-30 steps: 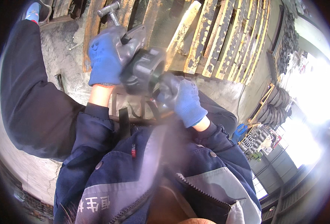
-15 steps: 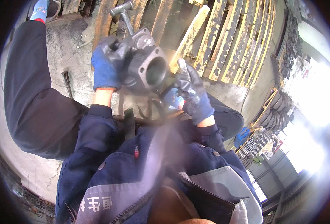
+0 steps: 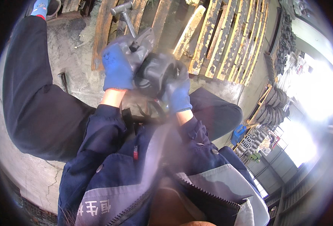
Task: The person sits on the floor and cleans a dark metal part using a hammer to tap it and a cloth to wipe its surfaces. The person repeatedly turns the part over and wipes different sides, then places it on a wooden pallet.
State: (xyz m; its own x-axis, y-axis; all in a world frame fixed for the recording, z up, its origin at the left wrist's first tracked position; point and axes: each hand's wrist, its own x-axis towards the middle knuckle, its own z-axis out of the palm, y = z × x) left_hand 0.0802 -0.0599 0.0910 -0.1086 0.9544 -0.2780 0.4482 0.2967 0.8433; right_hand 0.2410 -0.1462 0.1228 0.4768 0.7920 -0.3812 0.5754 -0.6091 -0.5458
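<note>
A dark grey metal casting [image 3: 151, 75], with a round hollow body and a flange at its upper end, is held up in front of my lap. My left hand [image 3: 121, 62], in a blue and black work glove, grips it from the left near the flange. On the casting's right side, my right hand [image 3: 177, 88] in a matching glove has its fingers closed around the rim. Its fingertips are partly hidden and a little blurred. Just beyond my left hand, a metal hammer [image 3: 127, 19] lies on the wooden slats, its handle pointing toward the casting.
Wooden pallets [image 3: 211, 41], some with worn yellow paint, lie ahead. A metal tool [image 3: 63, 82] rests on the concrete floor [image 3: 80, 52] by my left leg. Stacked metal parts [image 3: 251, 145] and a blue container [image 3: 239, 133] stand at the right.
My right hand, apart from the casting before with a finger raised, has moved left and closed on it. The casting has turned, so its open bore no longer faces me.
</note>
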